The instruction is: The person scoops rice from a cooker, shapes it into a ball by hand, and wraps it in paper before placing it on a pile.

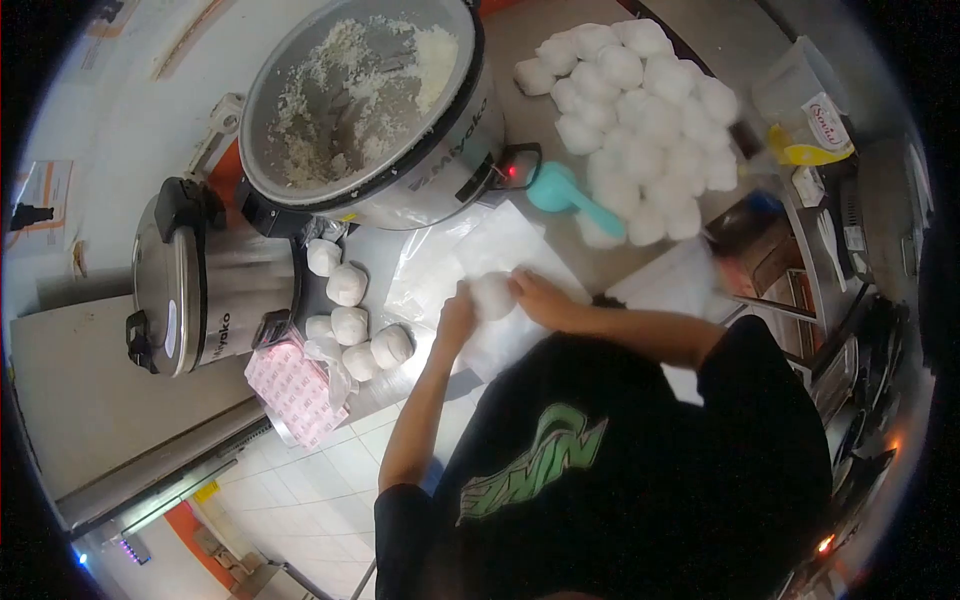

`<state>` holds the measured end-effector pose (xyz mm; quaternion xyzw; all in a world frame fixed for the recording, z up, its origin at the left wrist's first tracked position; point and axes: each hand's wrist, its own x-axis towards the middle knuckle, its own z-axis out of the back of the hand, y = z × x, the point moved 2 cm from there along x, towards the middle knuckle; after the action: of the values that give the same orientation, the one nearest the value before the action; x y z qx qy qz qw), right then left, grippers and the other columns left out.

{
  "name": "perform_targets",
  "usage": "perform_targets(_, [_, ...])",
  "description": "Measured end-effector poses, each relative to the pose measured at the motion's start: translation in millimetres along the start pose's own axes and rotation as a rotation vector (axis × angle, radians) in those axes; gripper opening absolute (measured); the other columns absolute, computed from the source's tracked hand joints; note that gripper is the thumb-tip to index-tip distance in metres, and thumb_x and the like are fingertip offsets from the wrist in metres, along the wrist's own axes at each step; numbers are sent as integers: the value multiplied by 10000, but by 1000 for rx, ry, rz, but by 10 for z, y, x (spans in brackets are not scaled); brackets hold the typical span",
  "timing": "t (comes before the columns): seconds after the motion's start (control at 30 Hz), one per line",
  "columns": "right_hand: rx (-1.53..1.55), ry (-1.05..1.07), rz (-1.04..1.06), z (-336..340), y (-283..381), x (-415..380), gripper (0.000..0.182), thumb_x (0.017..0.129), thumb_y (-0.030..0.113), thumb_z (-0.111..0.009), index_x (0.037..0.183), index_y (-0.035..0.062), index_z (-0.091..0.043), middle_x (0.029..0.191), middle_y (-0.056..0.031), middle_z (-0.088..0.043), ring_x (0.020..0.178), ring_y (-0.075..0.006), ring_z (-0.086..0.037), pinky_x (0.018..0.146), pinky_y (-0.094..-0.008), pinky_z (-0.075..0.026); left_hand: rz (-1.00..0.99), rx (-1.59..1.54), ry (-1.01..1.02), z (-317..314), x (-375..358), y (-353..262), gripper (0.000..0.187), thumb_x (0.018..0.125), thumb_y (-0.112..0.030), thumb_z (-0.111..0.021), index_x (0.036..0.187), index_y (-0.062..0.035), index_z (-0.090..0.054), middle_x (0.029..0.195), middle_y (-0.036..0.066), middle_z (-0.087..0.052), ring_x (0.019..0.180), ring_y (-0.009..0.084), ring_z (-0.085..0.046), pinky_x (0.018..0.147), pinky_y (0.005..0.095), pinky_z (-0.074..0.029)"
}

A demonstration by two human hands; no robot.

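Round white bundle (492,297), one, on white wrapping sheets (515,238).
Left hand (457,318) and right hand (542,300) pinch its opposite sides; beyond: open Miyako rice cooker (425,172), teal scoop (552,188), piled white bundles (650,115).

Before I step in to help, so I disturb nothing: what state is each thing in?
Rice cooker: open, rice inside, red light lit
Other cooker: lid on
White ball: between left hand and right hand
Plastic sheets: spread out
Scoop: lying down, unheld
White bundles: heaped together
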<state>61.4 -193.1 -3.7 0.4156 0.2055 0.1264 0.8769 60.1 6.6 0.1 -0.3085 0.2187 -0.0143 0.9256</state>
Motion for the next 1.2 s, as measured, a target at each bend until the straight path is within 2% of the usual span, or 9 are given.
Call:
perform_targets(0.17, [49, 33, -17, -13, -50, -46, 330, 940, 136, -398, 1173, -91, -449, 1147, -247, -471, 1043, -424, -498, 909, -484, -410, -192, -78, -119, 42, 38, -86, 269, 796, 15, -478, 1063, 51, -465, 931, 330, -577, 904, 462, -568, 775, 491, -464])
perform_targets(0.3, [54, -10, 61, 3, 9, -123, 322, 912, 103, -414, 1155, -102, -461, 1178, -234, -436, 1062, -414, -465, 935, -468, -390, 91, -230, -447, -309, 26, -646, 366, 840, -111, -574, 1132, 84, -469, 1210, 314, -468, 1113, 433, -473, 954, 467, -383])
perform_targets(0.4, [64, -68, 53, 11, -6, -183, 311, 901, 98, -428, 1131, -101, -494, 1191, -233, -432, 1082, -400, -451, 958, -454, -374, 58, -218, -624, -381, 204, -742, 481, 830, -197, -647, 1181, 78, -466, 1149, 305, -524, 1063, 438, -523, 906, 457, -432])
perform_targets(0.5, [-294, -209, 229, 21, -152, -183, 310, 860, 52, -483, 1133, -83, -544, 1226, -210, -442, 1123, -380, -458, 994, -446, -372, 274, -860, -334, -282, 339, -686, 501, 837, -218, -688, 1211, 39, -475, 1094, 199, -593, 970, 335, -603, 834, 409, -497])
perform_targets(0.67, [652, -382, 143, 657, 134, -330, 413, 796, -48, -512, 1208, -21, -519, 1228, -178, -517, 1143, -301, -526, 994, -406, -404, 128, -1705, -2, -186, 382, -1128, 377, 927, -235, -556, 1218, -2, -495, 1145, 114, -583, 1044, 225, -582, 940, 376, -454])
perform_targets(0.8, [888, -493, 105, 1063, -12, -293, 448, 811, -12, -518, 1254, -14, -452, 1213, -171, -533, 1144, -241, -533, 984, -379, -409, 78, -1661, 83, -229, 555, -1637, 390, 940, -268, -521, 1234, -14, -484, 1176, 101, -566, 1116, 221, -541, 997, 374, -406])
perform_targets(0.9, [771, -207, 83, 1633, -324, -254, 469, 832, 68, -573, 1269, -4, -419, 1231, -187, -487, 1171, -268, -504, 972, -377, -412, 122, -1595, 117, -241, 702, -1946, 387, 942, -254, -525, 1247, -27, -453, 1198, 108, -545, 1145, 226, -515, 1005, 370, -392])
perform_targets(1.0, [224, -554, 150, 2489, -394, -273, 569, 834, 189, -651, 1306, 4, -394, 1229, -206, -481, 1180, -290, -490, 959, -380, -414, 30, -1554, 57, -200, 770, -2544, 395, 946, -255, -519, 1269, -54, -415, 1223, 111, -522, 1162, 226, -495, 1005, 366, -382])
perform_targets(1.2, [583, -167, 115, 3526, -576, -186, 736, 741, 225, -781, 1341, 30, -402, 1268, -163, -485, 1183, -233, -474, 996, -344, -387, -262, -1510, 102, -187, 882, -3691, 609, 958, -392, -475, 1437, -114, -223, 1469, 106, -282, 1374, 256, -241, 1132, 388, -171])
